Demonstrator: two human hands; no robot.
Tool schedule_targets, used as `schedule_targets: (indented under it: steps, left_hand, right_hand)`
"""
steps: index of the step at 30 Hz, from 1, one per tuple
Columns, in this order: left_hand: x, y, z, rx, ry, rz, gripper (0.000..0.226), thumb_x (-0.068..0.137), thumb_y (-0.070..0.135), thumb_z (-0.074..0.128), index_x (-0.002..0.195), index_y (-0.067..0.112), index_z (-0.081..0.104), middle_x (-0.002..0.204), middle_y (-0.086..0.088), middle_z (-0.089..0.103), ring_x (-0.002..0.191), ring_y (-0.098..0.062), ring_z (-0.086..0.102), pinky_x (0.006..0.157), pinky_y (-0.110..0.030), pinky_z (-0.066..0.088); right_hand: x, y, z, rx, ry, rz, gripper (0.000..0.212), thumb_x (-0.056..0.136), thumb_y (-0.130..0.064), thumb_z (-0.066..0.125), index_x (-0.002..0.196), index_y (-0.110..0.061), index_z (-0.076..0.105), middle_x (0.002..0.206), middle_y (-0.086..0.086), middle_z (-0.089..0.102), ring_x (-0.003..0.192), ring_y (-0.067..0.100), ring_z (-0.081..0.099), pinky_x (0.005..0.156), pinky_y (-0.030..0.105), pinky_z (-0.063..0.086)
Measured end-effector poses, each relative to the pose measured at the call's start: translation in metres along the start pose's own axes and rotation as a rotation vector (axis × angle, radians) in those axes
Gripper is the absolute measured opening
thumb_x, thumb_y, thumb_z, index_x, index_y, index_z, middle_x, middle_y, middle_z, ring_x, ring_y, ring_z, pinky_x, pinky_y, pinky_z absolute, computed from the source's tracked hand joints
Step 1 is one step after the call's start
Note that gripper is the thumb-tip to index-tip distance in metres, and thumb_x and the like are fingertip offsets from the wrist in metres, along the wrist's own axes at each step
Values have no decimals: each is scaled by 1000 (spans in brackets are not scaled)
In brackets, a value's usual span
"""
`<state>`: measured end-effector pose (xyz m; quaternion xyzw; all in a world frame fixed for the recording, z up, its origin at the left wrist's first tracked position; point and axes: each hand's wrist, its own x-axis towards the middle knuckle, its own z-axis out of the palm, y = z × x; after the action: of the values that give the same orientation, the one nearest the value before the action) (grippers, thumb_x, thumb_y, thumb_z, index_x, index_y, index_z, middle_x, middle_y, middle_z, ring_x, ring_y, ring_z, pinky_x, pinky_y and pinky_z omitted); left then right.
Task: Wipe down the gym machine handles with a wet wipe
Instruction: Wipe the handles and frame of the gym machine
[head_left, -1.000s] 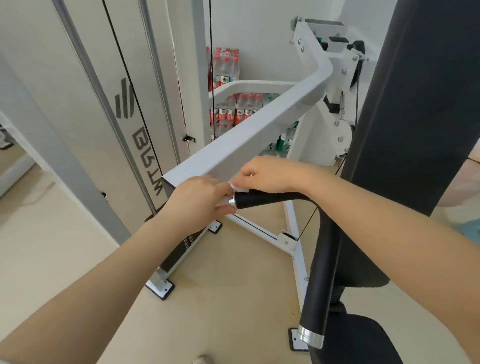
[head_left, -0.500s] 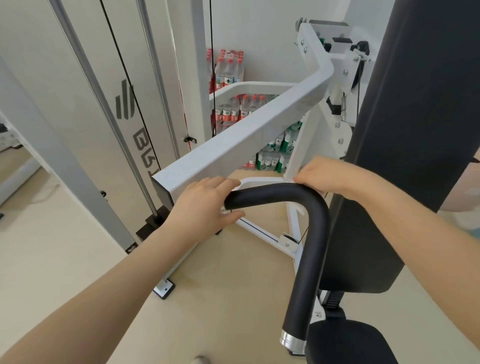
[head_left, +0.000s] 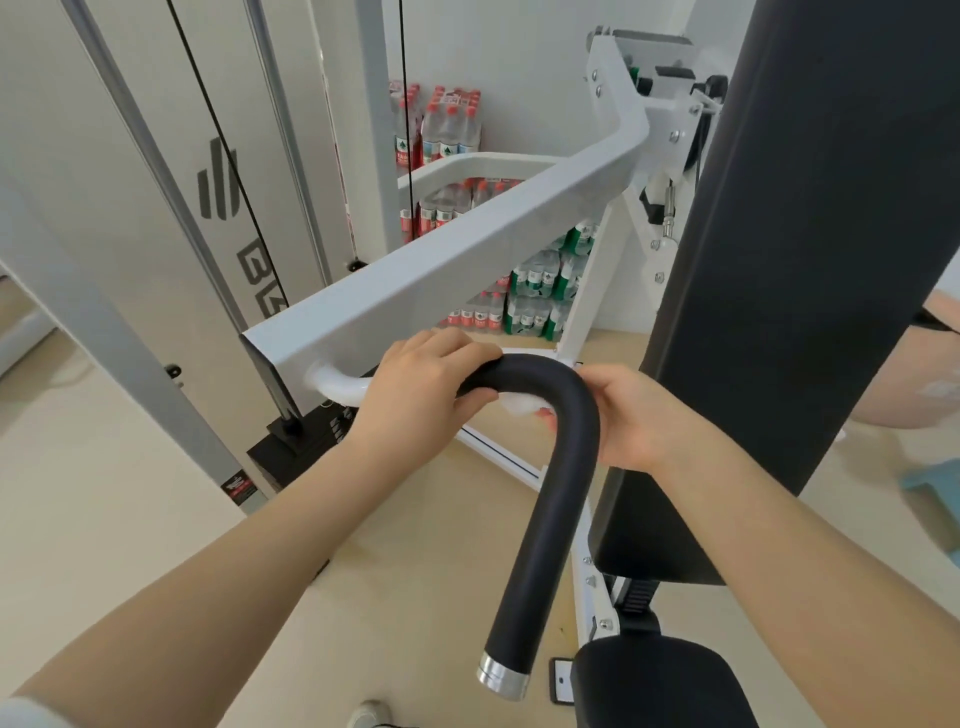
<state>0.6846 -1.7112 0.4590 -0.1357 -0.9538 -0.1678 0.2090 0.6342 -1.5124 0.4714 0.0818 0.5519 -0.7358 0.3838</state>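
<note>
Wiping the bend of the handle, two hands on it.

Big white arm (head_left: 467, 249) of the machine runs diag. across view, black back pad (head_left: 810, 260) upright at R, seat (head_left: 660, 680) below it. Black curved handle (head_left: 550, 499) comes off a white tube (head_left: 337, 387) at the arm's end, bends, then drops to a chrome cap (head_left: 501, 675). L hand (head_left: 421, 395) is wrapped round the handle's top stretch, fingers curled over it, steadying. R hand (head_left: 623, 415) is curled round the bend from the R side, pressing the white wipe (head_left: 519, 402) vs. the inner/under side of the curve; only a bit of the wipe shows. Progress, my guess: wipe's at the bend, so the long straight run down to the cap looks still to do, plus any other handles, none in view.
</note>
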Motion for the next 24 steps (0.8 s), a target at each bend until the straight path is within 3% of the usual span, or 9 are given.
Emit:
schedule_targets:
  steps: [4, 8, 12, 15, 19, 22, 24]
  left_hand:
    - [-1, 5, -1, 7, 25, -17, 34, 75, 26, 62, 106, 12, 67, 91, -7, 66, 80, -32, 61, 70, -39, 49]
    - [-2, 7, -2, 11, 48, -14, 34, 75, 24, 63, 106, 10, 67, 91, -9, 66, 80, -34, 61, 71, -42, 51]
    - [-6, 8, 1, 0, 83, -46, 34, 75, 22, 63, 108, 11, 67, 93, -8, 67, 80, -33, 60, 71, -40, 49]
    - [-8, 12, 2, -11, 105, -66, 34, 75, 21, 63, 108, 11, 67, 93, -8, 67, 80, -33, 60, 71, -40, 49]
    - [-7, 14, -1, 5, 94, -78, 34, 76, 21, 61, 107, 10, 67, 93, -9, 67, 81, -33, 61, 73, -39, 48]
    - [-8, 14, -1, 15, 88, -77, 34, 77, 20, 62, 109, 10, 66, 94, -9, 67, 81, -33, 60, 74, -39, 48]
    - [-9, 14, 0, 21, 94, -68, 33, 78, 17, 66, 110, 10, 66, 95, -9, 66, 81, -33, 60, 74, -38, 47]
  right_hand:
    - [-15, 16, -12, -19, -39, 37, 28, 92, -13, 46, 112, -3, 63, 87, 10, 70, 73, 19, 68, 63, 27, 56]
    - [-8, 5, 5, 14, 54, 1, 22, 93, -14, 46, 103, -5, 64, 72, 6, 70, 64, 16, 67, 54, 25, 55]
    - [-6, 14, -2, -51, 145, -181, 27, 96, -19, 48, 116, -8, 61, 96, 8, 68, 87, 18, 66, 72, 29, 55]
    - [-5, 19, -6, -309, 190, -443, 28, 97, -20, 45, 119, -15, 61, 110, 5, 67, 104, 18, 62, 87, 30, 51]
    - [-14, 2, -2, -853, -26, -876, 24, 94, -16, 50, 111, -25, 64, 117, -9, 64, 111, 2, 57, 91, 16, 47]
    - [-26, 8, -19, -1435, -154, -1193, 24, 91, -20, 49, 101, -15, 70, 117, -4, 65, 122, 9, 52, 107, 27, 37]
    - [-30, 11, -21, -1684, -261, -1252, 27, 91, -21, 45, 99, -13, 70, 109, 0, 69, 116, 13, 57, 111, 31, 30]
